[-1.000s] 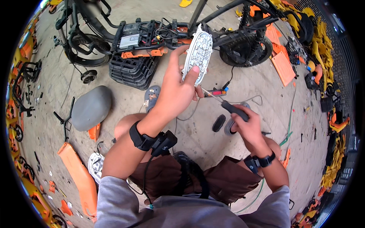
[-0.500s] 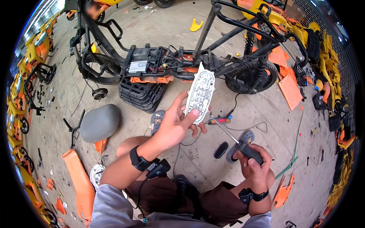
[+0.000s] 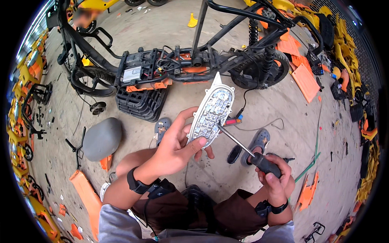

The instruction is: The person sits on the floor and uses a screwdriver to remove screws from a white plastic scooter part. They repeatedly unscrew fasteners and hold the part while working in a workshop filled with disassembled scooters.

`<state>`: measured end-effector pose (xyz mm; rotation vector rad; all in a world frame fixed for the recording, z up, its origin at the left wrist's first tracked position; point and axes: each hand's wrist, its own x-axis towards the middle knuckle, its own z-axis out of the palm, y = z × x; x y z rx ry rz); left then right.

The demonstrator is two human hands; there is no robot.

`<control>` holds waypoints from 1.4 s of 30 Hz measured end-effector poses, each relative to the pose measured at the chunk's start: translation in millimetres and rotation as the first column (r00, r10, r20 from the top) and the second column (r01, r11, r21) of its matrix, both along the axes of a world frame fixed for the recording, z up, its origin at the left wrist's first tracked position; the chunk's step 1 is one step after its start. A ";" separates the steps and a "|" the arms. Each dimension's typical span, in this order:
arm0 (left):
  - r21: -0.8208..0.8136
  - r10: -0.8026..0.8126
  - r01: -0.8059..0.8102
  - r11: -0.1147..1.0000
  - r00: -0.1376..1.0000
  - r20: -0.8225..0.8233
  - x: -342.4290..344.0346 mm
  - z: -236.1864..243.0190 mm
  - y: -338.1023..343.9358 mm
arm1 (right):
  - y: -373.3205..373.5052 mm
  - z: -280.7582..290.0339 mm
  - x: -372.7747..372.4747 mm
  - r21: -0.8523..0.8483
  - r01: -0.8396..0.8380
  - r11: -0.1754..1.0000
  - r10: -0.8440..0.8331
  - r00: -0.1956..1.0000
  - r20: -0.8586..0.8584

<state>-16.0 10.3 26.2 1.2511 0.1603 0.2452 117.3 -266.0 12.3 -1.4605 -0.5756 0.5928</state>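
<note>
My left hand [image 3: 178, 148] grips a white oval housing [image 3: 211, 113] by its lower left, thumb on the lower end. Its face is covered with small silvery square segments. My right hand [image 3: 274, 181] is closed round the black handle of a screwdriver [image 3: 239, 141]. The screwdriver's metal tip meets, or nearly meets, the right part of the housing's face; exact contact is unclear. Behind the housing, a red-orange tool [image 3: 233, 120] with a cable lies on the floor, partly hidden. A small black oblong piece [image 3: 234, 154] lies beside my right foot.
A stripped scooter frame [image 3: 227, 38] stands ahead, with a black crate [image 3: 139, 104] beneath. At left are a grey rounded seat-like piece [image 3: 101, 139] and an orange panel [image 3: 85, 194]. Orange panels [image 3: 304, 83] and yellow body parts [image 3: 348, 60] lie heaped at right.
The housing is lower in the view, tilted differently. The screwdriver tip has moved from behind or beside it onto or near its face. My right hand has moved right and down.
</note>
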 end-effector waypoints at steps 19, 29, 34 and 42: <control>0.157 -0.087 0.086 0.984 0.996 -0.003 -2.4 2.3 -8.0 | 8.0 6.5 -3.1 0.077 0.039 0.996 -0.034 0.997 -0.069; 0.205 -0.098 0.087 0.975 0.994 0.043 -2.5 0.6 -8.2 | 7.3 1.8 1.5 0.088 0.010 0.996 0.003 0.988 -0.152; 0.197 -0.081 0.072 0.978 0.996 0.040 -3.2 0.0 -7.4 | 9.0 0.3 1.7 0.128 0.016 0.992 0.010 0.980 -0.200; 0.218 -0.001 0.000 0.976 1.000 0.008 -5.3 1.7 -11.1 | 8.9 -0.3 2.0 0.149 0.007 0.989 0.026 0.977 -0.212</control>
